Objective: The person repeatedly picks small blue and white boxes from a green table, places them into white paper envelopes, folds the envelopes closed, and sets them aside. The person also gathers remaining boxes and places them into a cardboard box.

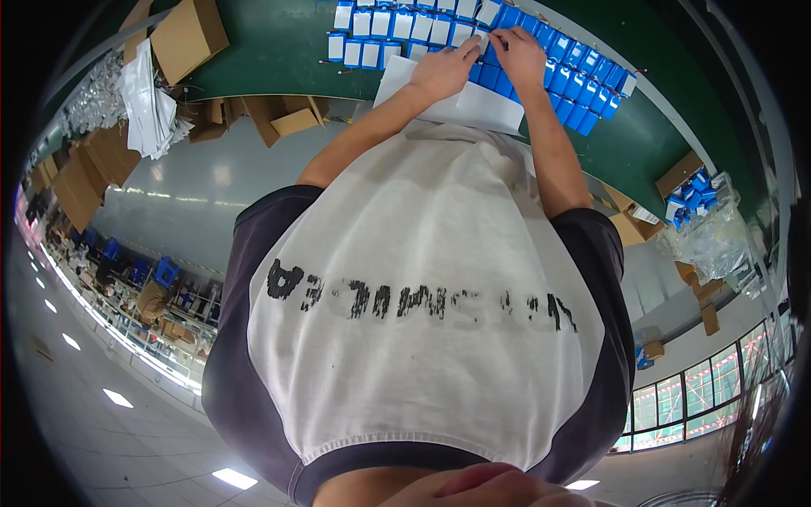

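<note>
Head view, the only one I have. My torso in a white and dark shirt (422, 279) fills the middle and blocks most of the table edge below it. Both forearms reach to the top of the picture.

Left hand (445, 69) rests palm-down on a white sheet (473, 106) at the edge of the green table (279, 42), fingers curled narrow, tips pinching something small and pale at the row of blue battery packs (557, 68); I cannot tell exactly what is pinched, too small.

Right hand (519, 52) lies just beside the left, almost touching it, fingers also drawn in close, tips on the same spot over the blue packs. Whether it grips a pack or a strip, I cannot tell.

The blue packs run in rows from top centre toward the right, some turned pale-face up (380, 34); the top rows are cut off by the frame. Thin wires stick out at the edges, hard to make out.

Left: cardboard boxes (190, 34) and a stack of white bags (148, 101), warped by the lens. Right: a box of more blue packs (693, 194) and crumpled clear plastic (710, 241), blurred. Bottom edge: something skin-toned, cut off, unclear.
</note>
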Demonstrator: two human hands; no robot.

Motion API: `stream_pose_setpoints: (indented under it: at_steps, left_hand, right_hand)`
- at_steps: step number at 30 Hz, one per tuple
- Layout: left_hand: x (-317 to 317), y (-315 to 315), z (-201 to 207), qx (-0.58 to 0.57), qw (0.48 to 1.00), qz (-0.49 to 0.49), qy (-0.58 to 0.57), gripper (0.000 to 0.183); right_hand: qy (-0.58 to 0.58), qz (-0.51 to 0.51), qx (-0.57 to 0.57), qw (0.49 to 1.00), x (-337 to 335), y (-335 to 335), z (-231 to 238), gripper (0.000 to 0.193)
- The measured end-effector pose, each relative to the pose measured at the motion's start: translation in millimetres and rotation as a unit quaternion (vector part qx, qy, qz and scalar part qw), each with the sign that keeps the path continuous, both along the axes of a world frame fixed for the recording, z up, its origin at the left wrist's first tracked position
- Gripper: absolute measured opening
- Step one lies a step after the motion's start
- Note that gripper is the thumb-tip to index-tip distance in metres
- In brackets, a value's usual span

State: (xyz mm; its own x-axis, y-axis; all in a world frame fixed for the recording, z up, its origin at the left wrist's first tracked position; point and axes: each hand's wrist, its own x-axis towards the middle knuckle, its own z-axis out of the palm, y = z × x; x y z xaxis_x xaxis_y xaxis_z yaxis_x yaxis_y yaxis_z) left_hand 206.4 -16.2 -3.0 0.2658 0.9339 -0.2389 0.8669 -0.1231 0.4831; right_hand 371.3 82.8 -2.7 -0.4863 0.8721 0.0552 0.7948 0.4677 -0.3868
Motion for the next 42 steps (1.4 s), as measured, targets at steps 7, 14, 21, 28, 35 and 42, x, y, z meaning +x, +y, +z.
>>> stream_pose_setpoints:
  at_steps: [7,14,21,28,35,42]
  left_hand:
    - [0,-2,7,-0.001,1.0,0.005,-0.006,0.055]
    - [-2,-1,10,0.013,0.999,0.026,-0.043,0.038]
    - [-16,19,-8,0.045,0.971,0.19,-0.141,0.026]
    - [-22,54,1,0.038,0.978,0.169,-0.114,0.027]
    - [-17,42,7,0.048,0.992,0.108,-0.045,0.036]
    - [-16,40,8,0.008,0.996,0.087,0.002,0.044]
  right_hand:
    - [-0.004,0.013,0.033,0.999,-39,38,29,0.025]
    - [-0.136,0.097,-0.081,0.983,-31,60,13,0.059]
    - [-0.065,0.048,-0.037,0.996,-21,44,15,0.045]
    - [-0.043,-0.018,-0.027,0.999,-31,44,15,0.033]
    - [-0.093,0.022,-0.03,0.995,-44,64,22,0.031]
    - [-0.155,0.085,0.001,0.984,-48,76,21,0.02]
